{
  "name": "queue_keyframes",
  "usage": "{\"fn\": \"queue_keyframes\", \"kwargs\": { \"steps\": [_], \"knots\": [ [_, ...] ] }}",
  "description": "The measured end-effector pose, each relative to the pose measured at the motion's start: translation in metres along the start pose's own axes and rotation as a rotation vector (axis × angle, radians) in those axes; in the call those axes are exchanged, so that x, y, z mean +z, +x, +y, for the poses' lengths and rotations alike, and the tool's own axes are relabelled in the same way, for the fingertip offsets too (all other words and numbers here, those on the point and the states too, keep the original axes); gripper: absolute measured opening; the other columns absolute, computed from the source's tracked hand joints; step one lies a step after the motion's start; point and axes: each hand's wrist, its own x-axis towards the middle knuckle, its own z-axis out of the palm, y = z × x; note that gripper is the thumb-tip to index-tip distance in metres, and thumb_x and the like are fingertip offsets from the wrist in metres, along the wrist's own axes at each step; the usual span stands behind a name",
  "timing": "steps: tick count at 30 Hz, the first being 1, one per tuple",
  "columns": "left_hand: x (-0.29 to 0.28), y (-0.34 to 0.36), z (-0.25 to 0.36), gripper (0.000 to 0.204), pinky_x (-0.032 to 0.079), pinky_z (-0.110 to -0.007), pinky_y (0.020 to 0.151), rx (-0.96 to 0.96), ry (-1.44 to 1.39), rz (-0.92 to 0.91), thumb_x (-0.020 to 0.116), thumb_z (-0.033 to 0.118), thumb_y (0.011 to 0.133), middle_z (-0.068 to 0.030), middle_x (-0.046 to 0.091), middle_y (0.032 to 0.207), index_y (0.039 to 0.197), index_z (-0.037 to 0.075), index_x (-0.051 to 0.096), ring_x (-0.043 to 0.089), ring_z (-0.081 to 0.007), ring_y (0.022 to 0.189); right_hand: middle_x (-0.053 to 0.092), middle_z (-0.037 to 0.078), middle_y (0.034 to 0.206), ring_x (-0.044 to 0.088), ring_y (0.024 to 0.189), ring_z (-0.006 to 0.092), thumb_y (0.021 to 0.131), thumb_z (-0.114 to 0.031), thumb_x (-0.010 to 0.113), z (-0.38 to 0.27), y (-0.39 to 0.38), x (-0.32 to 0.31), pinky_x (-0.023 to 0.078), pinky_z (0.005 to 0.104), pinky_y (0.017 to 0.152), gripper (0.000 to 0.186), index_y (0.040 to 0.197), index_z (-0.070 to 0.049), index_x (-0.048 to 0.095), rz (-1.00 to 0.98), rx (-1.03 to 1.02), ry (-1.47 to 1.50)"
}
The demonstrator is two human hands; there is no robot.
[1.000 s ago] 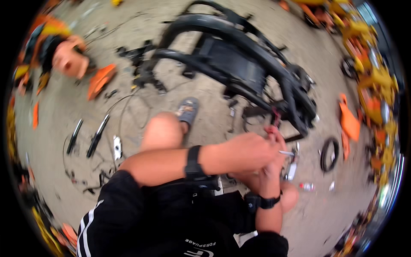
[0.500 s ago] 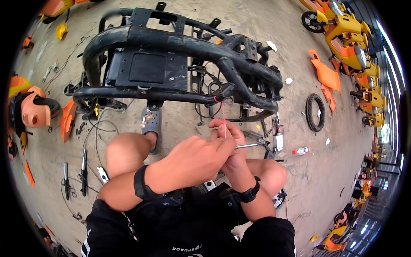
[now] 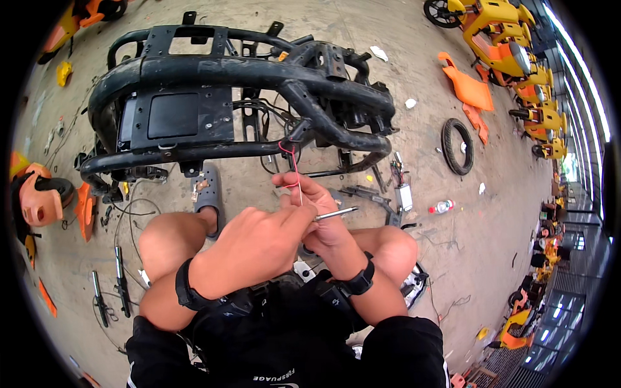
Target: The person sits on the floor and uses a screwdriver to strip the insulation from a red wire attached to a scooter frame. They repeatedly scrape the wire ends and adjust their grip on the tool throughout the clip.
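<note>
While the red wire (image 3: 295,163) runs from the black frame (image 3: 226,71) toward you, your left hand (image 3: 255,236) pinches it; your right hand (image 3: 330,233) curls beside it, its grip impossible to tell.

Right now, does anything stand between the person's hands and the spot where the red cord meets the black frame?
Nothing visible does. The red cord runs across open space from the black frame to the left hand and right hand; the metal rod points right, clear of that gap.
</note>
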Motion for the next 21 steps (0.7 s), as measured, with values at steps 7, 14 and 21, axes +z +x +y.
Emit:
{"fn": "queue_keyframes", "kwargs": {
  "steps": [7,14,21],
  "knots": [
    [-0.003,0.005,0.005,0.014,0.041,-0.039,0.040,0.040,-0.016,0.070,0.067,0.008,0.087,-0.0098,0.060,0.065,0.098,0.006,0.059,0.058,-0.0305,0.048,0.063,0.008,0.110,0.052,0.070,0.0050,0.096,-0.023,0.065,0.005,0.001,0.011,0.046,0.0193,0.063,0.024,0.111,-0.004,0.065,-0.041,0.043,0.179],
    [-0.002,0.003,0.002,0.014,0.040,-0.039,0.040,0.043,-0.004,0.058,0.068,0.007,0.086,-0.0100,0.059,0.063,0.097,0.005,0.059,0.057,-0.0310,0.048,0.063,0.005,0.104,0.049,0.067,0.0047,0.097,-0.026,0.064,0.007,0.003,0.015,0.044,0.0205,0.060,0.024,0.110,-0.005,0.065,0.003,0.026,0.133],
    [-0.003,0.004,0.003,0.017,0.041,-0.038,0.040,0.041,-0.017,0.051,0.068,0.006,0.084,-0.0093,0.060,0.063,0.098,0.004,0.059,0.058,-0.0302,0.049,0.061,0.003,0.098,0.045,0.064,0.0075,0.097,-0.026,0.064,0.006,0.004,0.011,0.040,0.0215,0.055,0.019,0.103,-0.008,0.063,0.028,0.083,0.123]
  ]
}}
